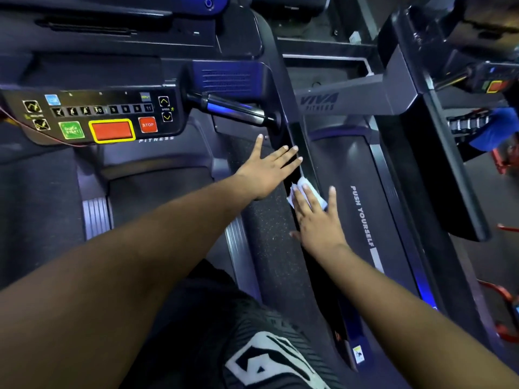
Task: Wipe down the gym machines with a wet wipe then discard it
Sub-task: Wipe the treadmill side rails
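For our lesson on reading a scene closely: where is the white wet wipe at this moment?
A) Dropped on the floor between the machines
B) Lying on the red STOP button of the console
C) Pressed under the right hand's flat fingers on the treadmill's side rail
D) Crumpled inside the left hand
C: the wet wipe shows beneath the straight fingers of the right hand on the side rail, while the left hand lies open and holds nothing.

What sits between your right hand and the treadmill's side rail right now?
The white wet wipe, pressed flat under the right hand onto the dark side rail, per the head view.
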`<state>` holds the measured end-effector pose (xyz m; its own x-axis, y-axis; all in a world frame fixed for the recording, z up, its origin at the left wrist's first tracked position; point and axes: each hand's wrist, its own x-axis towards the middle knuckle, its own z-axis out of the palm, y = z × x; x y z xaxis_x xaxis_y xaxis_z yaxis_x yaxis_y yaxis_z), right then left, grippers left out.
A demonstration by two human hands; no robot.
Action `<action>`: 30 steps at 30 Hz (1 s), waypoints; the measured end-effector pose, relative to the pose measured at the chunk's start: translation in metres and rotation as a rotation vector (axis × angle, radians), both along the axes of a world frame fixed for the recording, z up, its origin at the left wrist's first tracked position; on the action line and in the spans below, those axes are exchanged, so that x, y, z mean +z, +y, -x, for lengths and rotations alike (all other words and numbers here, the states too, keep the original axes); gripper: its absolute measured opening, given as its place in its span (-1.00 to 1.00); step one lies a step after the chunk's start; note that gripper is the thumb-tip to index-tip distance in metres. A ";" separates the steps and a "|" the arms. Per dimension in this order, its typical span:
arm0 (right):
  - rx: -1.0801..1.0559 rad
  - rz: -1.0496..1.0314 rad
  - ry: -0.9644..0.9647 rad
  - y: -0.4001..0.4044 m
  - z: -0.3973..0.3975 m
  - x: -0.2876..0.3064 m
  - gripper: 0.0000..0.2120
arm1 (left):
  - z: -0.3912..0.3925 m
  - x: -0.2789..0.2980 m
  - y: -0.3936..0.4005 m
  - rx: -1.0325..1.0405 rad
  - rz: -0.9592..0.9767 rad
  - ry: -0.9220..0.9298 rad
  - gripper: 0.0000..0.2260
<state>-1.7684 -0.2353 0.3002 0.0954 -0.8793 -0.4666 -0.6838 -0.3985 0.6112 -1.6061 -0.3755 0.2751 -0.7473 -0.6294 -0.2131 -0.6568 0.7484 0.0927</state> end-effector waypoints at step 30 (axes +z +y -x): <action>0.284 -0.339 0.160 0.087 0.019 0.010 -0.43 | 0.007 -0.015 0.055 -0.174 0.082 0.105 -0.01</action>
